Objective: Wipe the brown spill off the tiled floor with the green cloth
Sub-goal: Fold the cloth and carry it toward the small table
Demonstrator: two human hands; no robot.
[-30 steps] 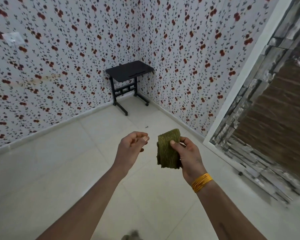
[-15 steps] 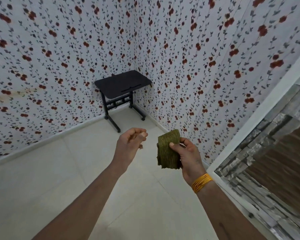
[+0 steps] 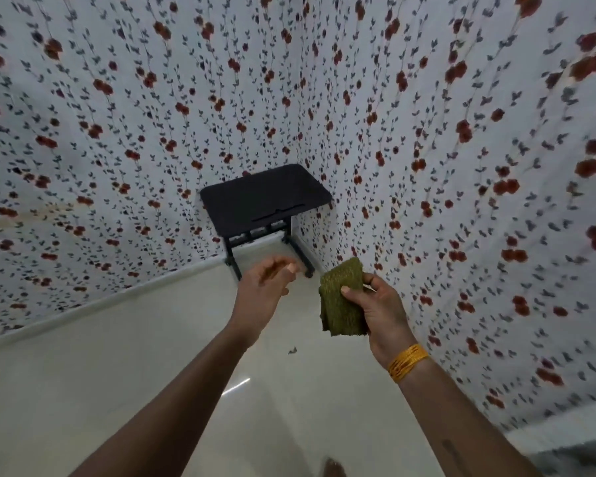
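Observation:
My right hand (image 3: pixel 381 309) grips a folded green cloth (image 3: pixel 339 304), thumb pressed on its front, held upright at chest height above the cream tiled floor (image 3: pixel 117 373). My left hand (image 3: pixel 267 285) hovers just left of the cloth with fingers loosely curled and nothing in it. A small dark fleck (image 3: pixel 292 350) lies on the tiles below the hands. No large brown spill shows in this view.
A small black side table (image 3: pixel 264 201) on a wheeled frame stands in the far corner. Walls with red-flower wallpaper (image 3: pixel 461 166) close in on the left and right. A foot (image 3: pixel 332 468) shows at the bottom edge.
The view has swung left and forward toward the corner; the stone-clad doorway on the right has left the frame. Both hands keep their pose, cloth still in the right hand.

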